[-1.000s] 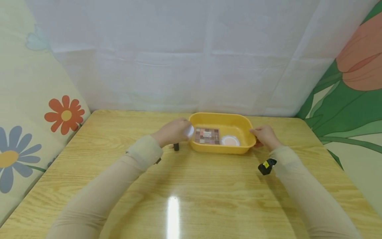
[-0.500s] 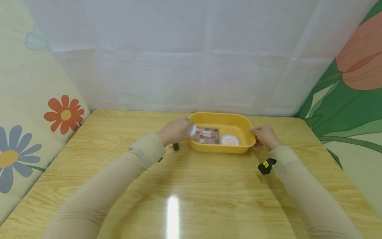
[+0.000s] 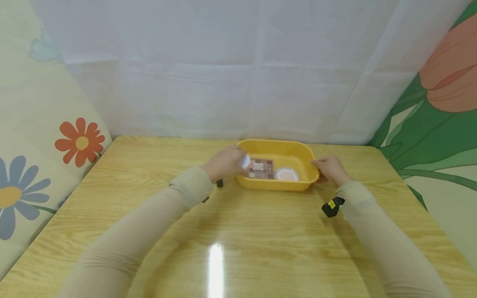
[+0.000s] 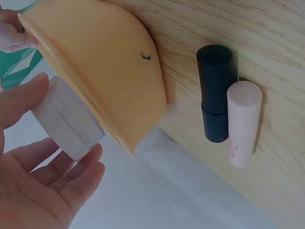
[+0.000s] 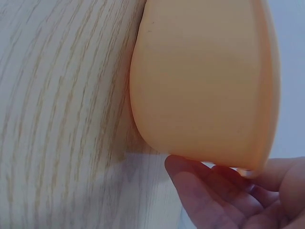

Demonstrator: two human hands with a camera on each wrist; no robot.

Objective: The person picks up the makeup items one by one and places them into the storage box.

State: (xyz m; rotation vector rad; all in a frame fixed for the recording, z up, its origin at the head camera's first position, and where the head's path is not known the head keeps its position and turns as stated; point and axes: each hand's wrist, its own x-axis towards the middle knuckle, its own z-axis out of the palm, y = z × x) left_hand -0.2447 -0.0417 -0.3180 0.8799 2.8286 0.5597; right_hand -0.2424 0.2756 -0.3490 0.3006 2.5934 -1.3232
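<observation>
Between thumb and fingers, my left hand (image 3: 227, 162) grips a round white lidded jar (image 4: 69, 119) at the left rim of a yellow basin (image 3: 275, 185). My right hand (image 3: 331, 169) holds the basin's right end, thumb at the rim and fingers against the outer wall (image 5: 205, 86). Inside the basin lie a square palette with a brown checkered cover (image 3: 261, 169) and a round compact with a clear edge and pale pink middle (image 3: 287, 174). The jar partly covers the palette's left side in the head view.
On the wooden table (image 3: 261, 240), left of the basin, a black tube (image 4: 217, 93) and a pale pink tube (image 4: 244, 121) lie side by side, lipstick-like in shape. A white cloth (image 3: 208, 70) hangs behind the table's far edge.
My left hand has moved a little to the right with the jar, from beside the basin's left rim to over it. My right hand and the basin have stayed put.
</observation>
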